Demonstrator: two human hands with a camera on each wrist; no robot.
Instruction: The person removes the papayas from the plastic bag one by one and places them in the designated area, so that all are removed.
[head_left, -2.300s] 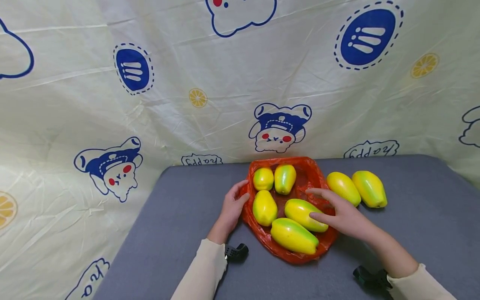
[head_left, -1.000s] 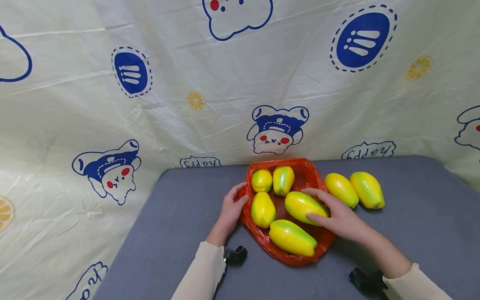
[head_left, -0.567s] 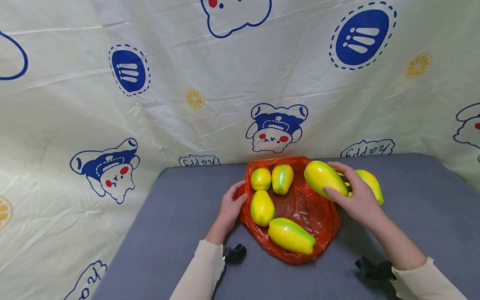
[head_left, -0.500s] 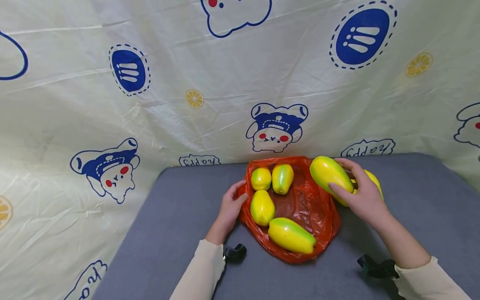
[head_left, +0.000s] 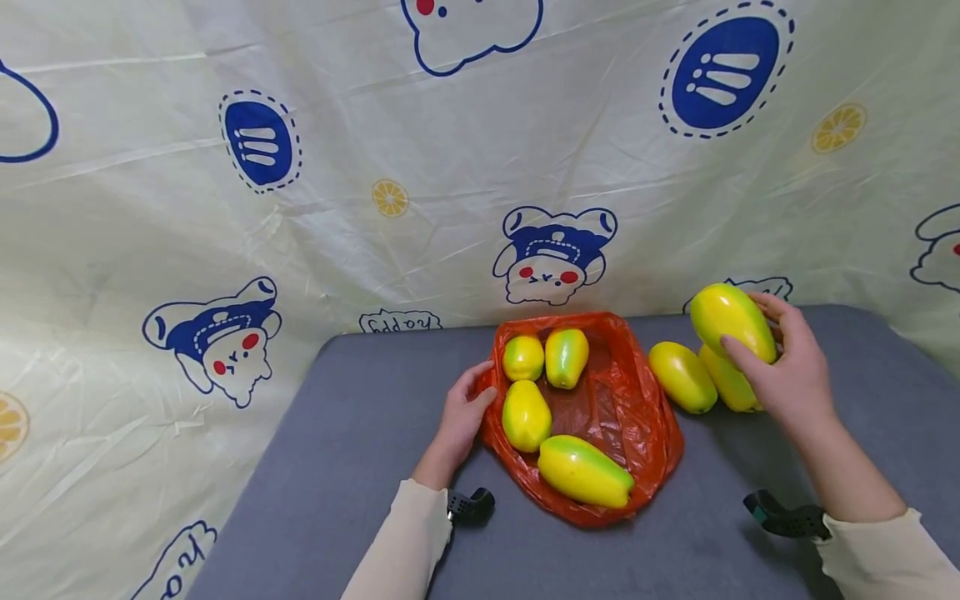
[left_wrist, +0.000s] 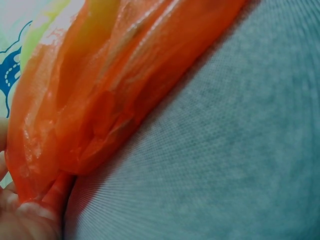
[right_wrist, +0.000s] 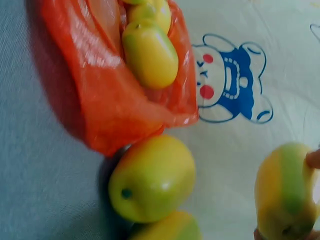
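A red plastic bag (head_left: 645,433), mouth rolled wide, lies on the table with several yellow-green papayas inside. At its left side my left hand (head_left: 459,417) holds the bag's edge, thumb and fingers set around the film; the left wrist view shows the bag film (left_wrist: 100,110) reaching into the palm. My right hand (head_left: 797,367) grips a papaya (head_left: 731,321), raised above the table at the bag's right. Beneath it two other papayas lie side by side, the nearer-to-bag papaya (head_left: 681,377) in full view and the other papaya (head_left: 735,387) partly covered by the held one.
The grey table (head_left: 360,467) runs back to a white printed curtain (head_left: 450,250) behind the bag. Inside the bag, one long papaya (head_left: 585,471) lies at the front, with smaller-looking papayas along the left and back.
My right hand took hold of a papaya in the bag, lifted it out over the rim and carried it right, above the two outside. The left hand stays at the bag.
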